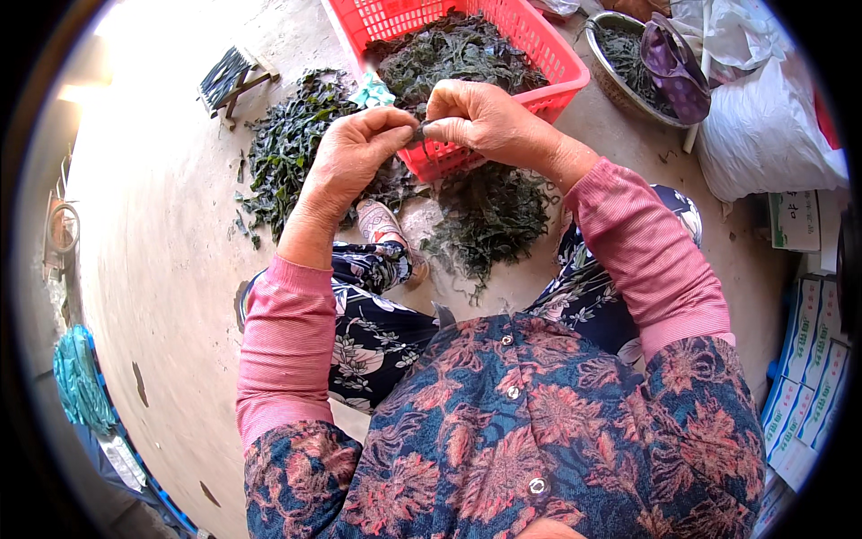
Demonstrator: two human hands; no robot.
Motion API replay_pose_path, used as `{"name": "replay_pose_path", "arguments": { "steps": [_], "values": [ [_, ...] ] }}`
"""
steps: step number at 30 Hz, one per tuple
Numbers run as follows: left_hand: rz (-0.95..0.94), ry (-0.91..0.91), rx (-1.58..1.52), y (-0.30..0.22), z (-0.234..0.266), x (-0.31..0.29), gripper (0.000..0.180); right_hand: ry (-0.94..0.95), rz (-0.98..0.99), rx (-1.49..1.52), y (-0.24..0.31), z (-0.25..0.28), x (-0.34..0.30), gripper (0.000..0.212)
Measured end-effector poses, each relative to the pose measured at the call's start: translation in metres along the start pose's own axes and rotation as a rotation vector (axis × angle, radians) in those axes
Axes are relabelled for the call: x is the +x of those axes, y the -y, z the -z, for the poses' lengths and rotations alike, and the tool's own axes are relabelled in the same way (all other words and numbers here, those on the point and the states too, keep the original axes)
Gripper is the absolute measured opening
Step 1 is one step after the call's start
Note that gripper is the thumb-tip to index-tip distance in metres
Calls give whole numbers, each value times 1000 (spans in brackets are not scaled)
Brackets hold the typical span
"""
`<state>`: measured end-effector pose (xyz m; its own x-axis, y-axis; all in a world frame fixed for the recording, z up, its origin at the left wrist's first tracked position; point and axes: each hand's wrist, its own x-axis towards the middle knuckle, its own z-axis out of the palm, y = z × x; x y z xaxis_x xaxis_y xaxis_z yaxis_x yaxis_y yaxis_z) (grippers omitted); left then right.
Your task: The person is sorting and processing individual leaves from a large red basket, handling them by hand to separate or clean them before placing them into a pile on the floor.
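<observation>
My left hand (357, 153) and my right hand (480, 117) meet in front of a red plastic basket (566, 76). Between their pinched fingertips is a small dark piece of seaweed (418, 135); both hands grip it. Dark green seaweed (449, 56) fills much of the basket. On the floor left of the basket spreads a heap of leafy seaweed (287, 148), partly hidden by my left hand. A smaller, stringier seaweed pile (494, 216) lies between my feet, below the basket's near edge.
A small folding stool (235, 83) stands at the far left. At the far right is a round basin (611, 67) of dark strands with a purple cloth (673, 72) over its rim. A bulging white sack (763, 130) and stacked boxes (808, 368) line the right side.
</observation>
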<state>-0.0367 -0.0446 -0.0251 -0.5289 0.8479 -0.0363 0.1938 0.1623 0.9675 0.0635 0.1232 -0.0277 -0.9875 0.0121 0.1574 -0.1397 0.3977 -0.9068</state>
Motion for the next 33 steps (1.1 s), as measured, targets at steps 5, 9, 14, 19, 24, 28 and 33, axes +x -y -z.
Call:
{"name": "replay_pose_path", "arguments": {
  "steps": [5, 9, 14, 19, 24, 28, 33],
  "values": [
    [16, -93, 335, 14, 9, 2, 10, -25, -7, -327, -15, -13, 3, 11],
    [-133, -252, 730, 26, 8, 8, 12, -54, -34, -690, -26, -25, 14, 14],
    [-4, -258, 804, 51, 12, 12, 12, -40, 20, -755, -37, -40, 17, 9],
    [86, -151, 1073, 57, 10, 9, 10, 208, -37, -784, -45, -41, 15, 14],
    [421, -328, 1191, 54, 46, -1, 21, 9, -176, -518, -31, -22, 1, 13],
    [132, -493, 940, 46, 64, -3, 24, -185, -194, 329, 4, 19, 11, 13],
    [313, 22, -483, -27, -22, 0, 51, -296, 33, 1029, 35, 42, 1, 10]
  ]
}}
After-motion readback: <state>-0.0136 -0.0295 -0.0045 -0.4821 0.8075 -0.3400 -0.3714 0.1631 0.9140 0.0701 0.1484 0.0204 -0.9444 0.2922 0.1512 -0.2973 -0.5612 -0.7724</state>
